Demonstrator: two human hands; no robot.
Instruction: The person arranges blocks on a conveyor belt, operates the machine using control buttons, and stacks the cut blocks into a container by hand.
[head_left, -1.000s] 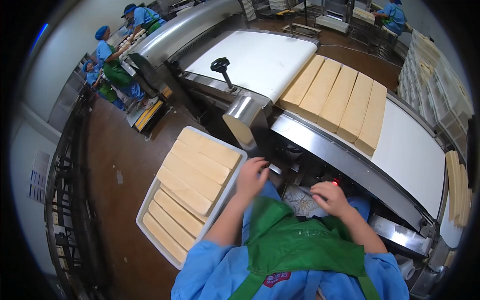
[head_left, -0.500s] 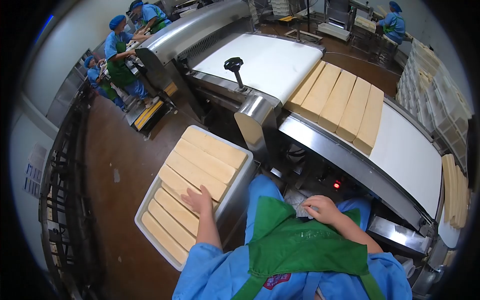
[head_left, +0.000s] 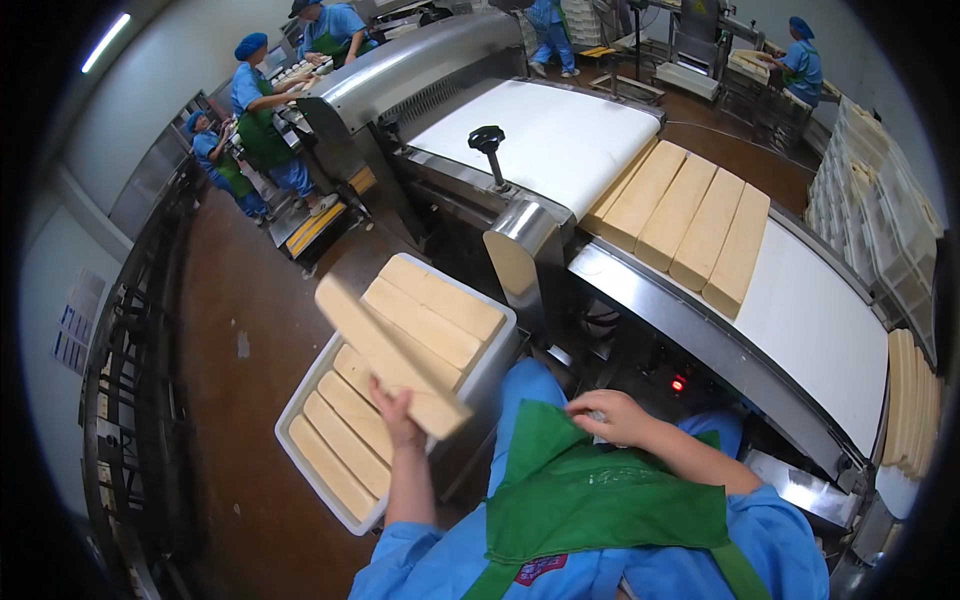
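Observation:
My left hand (head_left: 400, 415) grips a long pale-yellow block (head_left: 385, 350), which looks like cheese, by its near side. The block is tilted, raised above a white tub (head_left: 287, 425); its far end is smeared by motion. Several similar blocks (head_left: 340, 445) lie side by side in the tub, below my hand. My right hand (head_left: 615, 418) is over my lap at the edge of the green apron (head_left: 605, 510). Its fingers are curled together, and whatever they may hold is hidden.
A white conveyor belt (head_left: 815, 300) runs past my right, carrying a row of blocks (head_left: 690, 225). Its metal guard (head_left: 525, 235) and black knob (head_left: 487, 140) stand ahead. More blocks (head_left: 908, 400) are at far right, near stacked crates (head_left: 870, 200). Co-workers (head_left: 262, 110) stand at the back.
My left hand has lifted one block out of the row in the tub. My right hand has shifted slightly left, toward the apron edge. The whole view has tilted a little.

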